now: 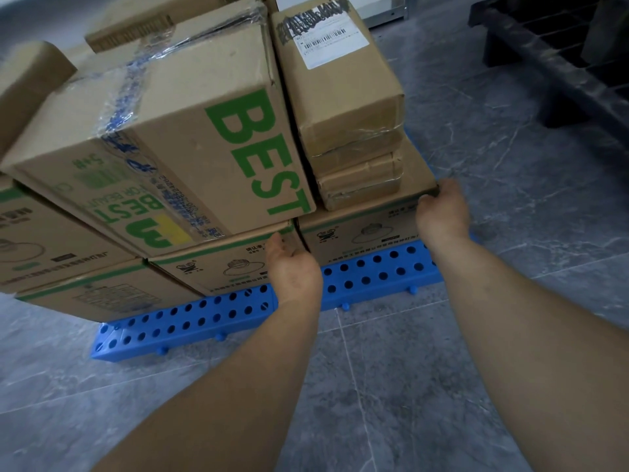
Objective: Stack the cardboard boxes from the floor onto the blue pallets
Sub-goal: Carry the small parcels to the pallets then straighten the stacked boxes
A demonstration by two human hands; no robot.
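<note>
The right hand (pixel 442 212) grips the upper right corner of a low lamp-printed box (pixel 367 229), its fingers (pixel 429 199) curled over the top edge. The left hand (pixel 292 267) lies against the near face at the seam where that box meets its neighbour box (pixel 218 267); its fingers reach up toward the top edge, and whether they curl round anything cannot be told. Both boxes sit on the blue pallets (pixel 371 277), which show just below the left-hand fingers. Directly above those fingers rests a large BEST box (pixel 190 141), tilted. Between the two hands and higher up, two taped parcels (pixel 354 155) are stacked on the gripped box, the upper one bearing a barcode label (pixel 326 42). Grey floor tiles (pixel 374 386) lie beneath both forearms.
</note>
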